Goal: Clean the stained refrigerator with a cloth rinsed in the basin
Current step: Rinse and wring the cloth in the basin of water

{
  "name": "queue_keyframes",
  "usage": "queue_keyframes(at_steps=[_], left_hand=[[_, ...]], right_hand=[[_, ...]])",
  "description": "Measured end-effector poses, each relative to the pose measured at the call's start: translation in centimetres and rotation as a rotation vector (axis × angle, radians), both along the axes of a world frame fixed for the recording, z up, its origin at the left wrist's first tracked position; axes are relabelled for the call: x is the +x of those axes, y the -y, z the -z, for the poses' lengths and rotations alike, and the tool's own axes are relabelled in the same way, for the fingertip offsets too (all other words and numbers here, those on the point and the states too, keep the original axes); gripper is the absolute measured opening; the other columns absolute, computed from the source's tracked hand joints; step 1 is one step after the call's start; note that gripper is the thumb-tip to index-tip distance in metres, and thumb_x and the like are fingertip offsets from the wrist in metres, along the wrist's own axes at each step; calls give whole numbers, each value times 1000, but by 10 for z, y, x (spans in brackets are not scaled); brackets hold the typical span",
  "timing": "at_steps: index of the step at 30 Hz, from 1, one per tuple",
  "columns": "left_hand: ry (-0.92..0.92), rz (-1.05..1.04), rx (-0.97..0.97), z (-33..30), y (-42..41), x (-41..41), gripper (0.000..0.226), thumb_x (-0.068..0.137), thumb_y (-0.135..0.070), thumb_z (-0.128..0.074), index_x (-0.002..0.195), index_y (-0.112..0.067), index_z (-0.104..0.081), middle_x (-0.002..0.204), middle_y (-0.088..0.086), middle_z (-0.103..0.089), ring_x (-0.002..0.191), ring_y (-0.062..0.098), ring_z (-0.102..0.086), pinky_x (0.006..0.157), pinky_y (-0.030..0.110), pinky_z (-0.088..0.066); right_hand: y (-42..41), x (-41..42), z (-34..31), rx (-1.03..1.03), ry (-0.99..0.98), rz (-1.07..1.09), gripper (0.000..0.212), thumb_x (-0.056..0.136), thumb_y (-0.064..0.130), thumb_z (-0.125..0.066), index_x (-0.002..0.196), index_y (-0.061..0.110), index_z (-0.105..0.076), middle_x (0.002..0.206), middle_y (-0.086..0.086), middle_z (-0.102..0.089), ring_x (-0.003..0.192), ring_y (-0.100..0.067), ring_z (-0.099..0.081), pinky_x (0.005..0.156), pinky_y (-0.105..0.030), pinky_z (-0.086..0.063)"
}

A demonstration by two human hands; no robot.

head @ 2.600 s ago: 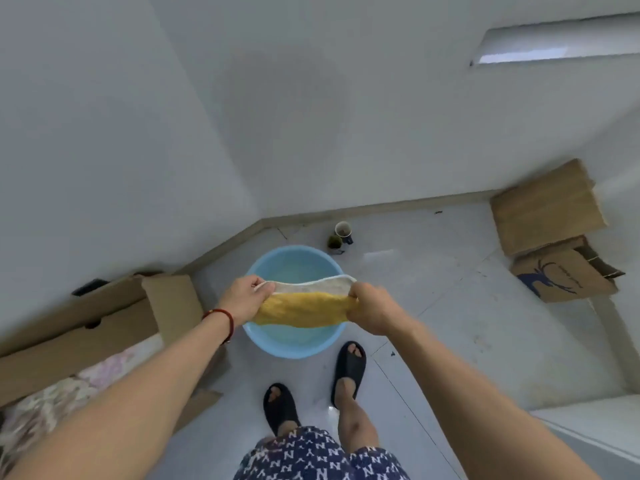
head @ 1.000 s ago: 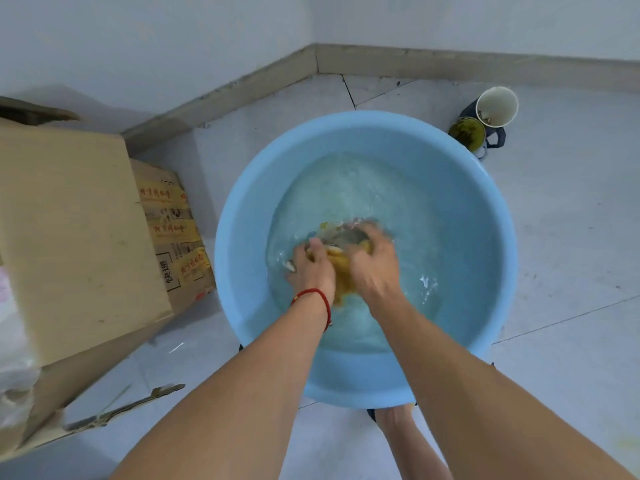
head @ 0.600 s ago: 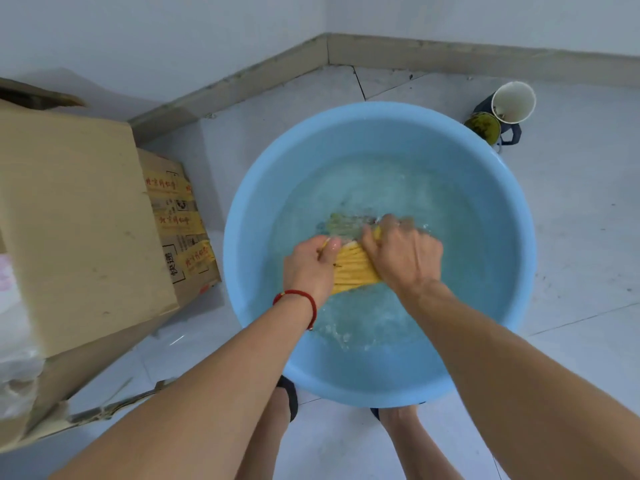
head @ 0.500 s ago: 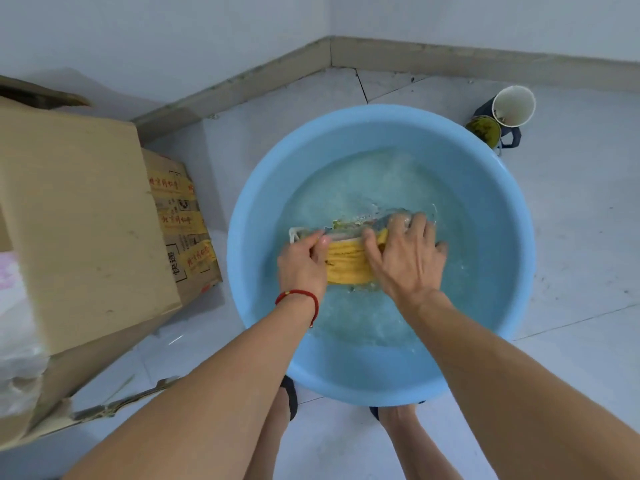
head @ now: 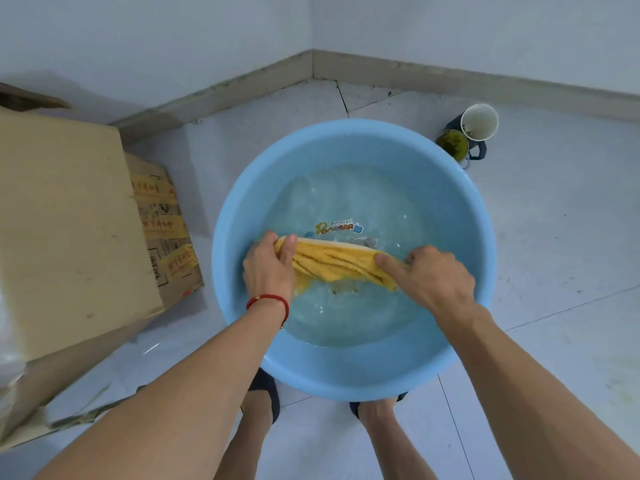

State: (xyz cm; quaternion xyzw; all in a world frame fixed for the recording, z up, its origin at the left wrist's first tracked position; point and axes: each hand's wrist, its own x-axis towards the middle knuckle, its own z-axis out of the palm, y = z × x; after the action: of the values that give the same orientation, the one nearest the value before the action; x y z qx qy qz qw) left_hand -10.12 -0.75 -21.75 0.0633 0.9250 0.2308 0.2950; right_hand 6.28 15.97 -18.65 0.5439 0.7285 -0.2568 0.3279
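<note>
Hands have moved apart, drawing the yellow cloth [head: 332,263] out lengthwise. Left hand [head: 268,268] and right hand [head: 433,275] each grip one end, fingers curled, over the water-filled blue basin [head: 346,372], cloth partly dipping in.

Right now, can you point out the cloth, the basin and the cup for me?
cloth [head: 332,261], head view, middle of the yellow folds between the hands.
basin [head: 349,374], head view, bare near wall below the water.
cup [head: 479,120], head view, white inside of its mouth.
</note>
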Motion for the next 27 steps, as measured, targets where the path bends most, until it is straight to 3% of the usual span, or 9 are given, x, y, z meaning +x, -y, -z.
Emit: queue_keyframes(at_steps=[5,8,11,15,17,19,22,24,27], left_hand=[[114,47,0,6,-7,-5,39,103,-43,-49,108,-4,-53,113,20,-57,109,35,-56,92,41,-43],[283,110,58,5,-3,-7,38,97,-32,-63,126,-12,-46,126,10,-45,111,22,-50,99,26,-37],[246,229,104,4,4,-12,44,91,-7,-66,129,-16,-47,125,8,-44,104,18,-47,91,17,-31],[34,282,8,1,6,-5,32,99,-11,-56,130,-19,-54,118,13,-49,103,33,-55,93,32,-41],[21,122,-159,0,1,5,27,106,-22,-44,130,-21,-56,119,19,-56,107,41,-58,92,41,-45],[119,-103,-230,-1,-10,16,31,108,-30,-35,130,-22,-55,119,16,-63,112,38,-59,90,39,-44],[393,-415,37,-2,-32,27,40,104,-51,-35,127,-26,-56,114,0,-62,113,27,-60,97,33,-44],[515,-509,100,-1,-42,32,53,90,-67,-37,123,-34,-61,115,0,-68,108,27,-66,102,43,-50],[696,-637,144,5,-51,31,48,82,-58,-49,105,-23,-73,104,7,-77,92,28,-73,90,50,-59]], right_hand=[[20,-7,-2,143,11,-63,85,93,83,-31,109,11,-72,123,-10,-52,121,-34,-51,80,-43,-38],[31,0,14,-37,-273,42,66,87,74,-59,126,21,-53,123,-8,-46,114,-32,-51,87,-45,-47],[31,10,34,-161,-429,129,37,90,35,-74,121,26,-56,104,-11,-62,96,-32,-61,79,-36,-48],[37,-1,38,174,-366,250,26,93,16,-59,117,22,-66,115,-15,-55,108,-37,-55,81,-41,-45],[50,-23,33,318,-218,363,28,95,24,-53,120,21,-65,127,-18,-48,120,-38,-44,91,-49,-43],[63,-41,35,202,-265,547,33,96,32,-49,124,21,-64,130,-19,-47,122,-38,-43,99,-49,-41],[66,-57,34,-130,-605,782,25,88,41,-54,94,24,-71,100,-7,-67,93,-27,-63,93,-48,-54],[69,-65,27,-353,-689,945,21,88,38,-64,79,20,-66,77,-3,-67,73,-21,-63,83,-52,-60],[77,-74,25,-392,-733,957,31,79,48,-75,81,21,-60,75,1,-69,73,-21,-68,80,-49,-63]])
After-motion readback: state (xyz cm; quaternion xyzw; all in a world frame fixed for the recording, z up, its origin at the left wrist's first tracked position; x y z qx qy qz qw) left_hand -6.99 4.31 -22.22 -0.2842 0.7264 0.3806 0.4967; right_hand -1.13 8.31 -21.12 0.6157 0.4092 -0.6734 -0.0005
